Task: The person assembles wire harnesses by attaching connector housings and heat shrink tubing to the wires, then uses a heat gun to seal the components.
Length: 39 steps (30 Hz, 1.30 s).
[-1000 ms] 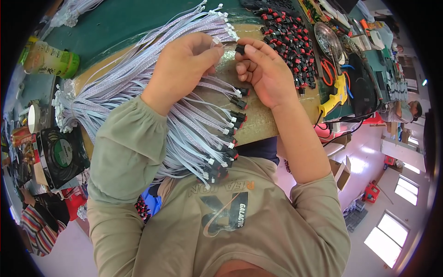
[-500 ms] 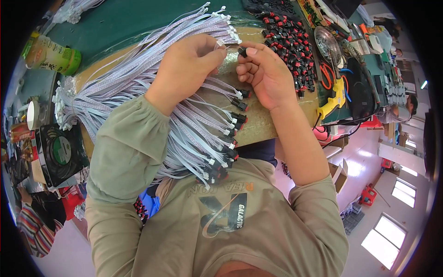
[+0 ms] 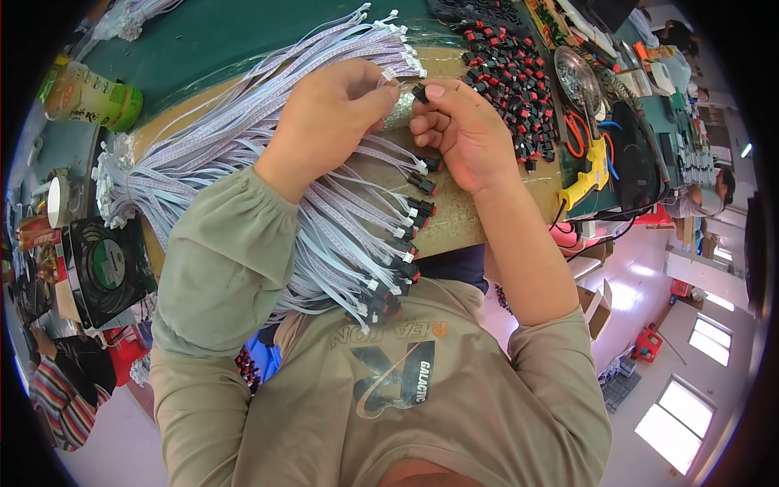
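Observation:
My left hand (image 3: 324, 122) pinches a thin cable close to its white plug (image 3: 389, 75), which sticks out past the fingertips. Facing it, my right hand (image 3: 469, 134) grips a small black block-shaped piece (image 3: 420, 93) between thumb and forefinger, its other fingers curled. A slight gap separates plug and piece. Beneath my left hand and forearm spreads a large bundle of white flat ribbon cables (image 3: 195, 150), many with white plugs at the far end. Along the near side, several cable ends lie with black-and-red pieces (image 3: 420, 209) at them.
A heap of small black-and-red pieces (image 3: 507, 81) lies beyond my right hand. To its right are a metal bowl (image 3: 578, 77) and a yellow-handled tool (image 3: 588, 178). At left stand a green-and-yellow container (image 3: 93, 97) and a black fan (image 3: 105, 268).
My right hand has shifted slightly left with the black piece, bringing it nearer the white plug. My left hand stays almost still.

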Each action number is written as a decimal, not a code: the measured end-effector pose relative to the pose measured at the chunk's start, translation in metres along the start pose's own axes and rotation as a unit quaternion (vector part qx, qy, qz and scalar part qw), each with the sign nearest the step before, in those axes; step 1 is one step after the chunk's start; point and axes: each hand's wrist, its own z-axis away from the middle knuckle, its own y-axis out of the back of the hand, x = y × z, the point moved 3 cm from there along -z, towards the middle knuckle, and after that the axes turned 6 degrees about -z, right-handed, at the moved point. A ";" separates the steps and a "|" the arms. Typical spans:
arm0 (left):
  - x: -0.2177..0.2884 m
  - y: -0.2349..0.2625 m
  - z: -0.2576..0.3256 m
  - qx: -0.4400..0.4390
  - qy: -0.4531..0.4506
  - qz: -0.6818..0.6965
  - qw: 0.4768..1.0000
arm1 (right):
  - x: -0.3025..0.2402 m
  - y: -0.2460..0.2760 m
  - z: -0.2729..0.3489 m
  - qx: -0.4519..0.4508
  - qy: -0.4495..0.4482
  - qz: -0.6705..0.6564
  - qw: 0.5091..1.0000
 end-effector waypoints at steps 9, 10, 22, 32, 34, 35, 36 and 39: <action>0.003 0.000 0.001 -0.021 0.028 -0.006 0.999 | 0.001 0.001 -0.001 0.002 0.000 -0.007 1.000; 0.003 -0.001 0.001 -0.021 0.028 -0.006 0.999 | 0.001 0.001 -0.001 -0.003 0.000 -0.004 1.000; 0.006 0.000 0.002 -0.046 0.040 0.085 0.995 | -0.017 -0.006 0.000 0.018 0.087 0.154 0.984; 0.006 0.004 0.001 -0.067 0.071 0.124 0.987 | -0.029 -0.014 -0.009 -0.036 0.112 0.251 0.961; 0.004 0.003 0.001 -0.072 0.076 0.143 0.984 | -0.028 -0.017 -0.009 -0.059 0.123 0.267 0.954; 0.001 0.002 -0.001 -0.076 0.084 0.173 0.978 | -0.027 -0.017 -0.010 -0.059 0.122 0.266 0.954; -0.001 0.002 -0.001 -0.081 0.091 0.203 0.972 | -0.026 -0.017 -0.011 -0.061 0.127 0.264 0.954; -0.003 0.003 -0.002 -0.091 0.089 0.234 0.964 | -0.023 -0.017 -0.011 -0.058 0.133 0.253 0.957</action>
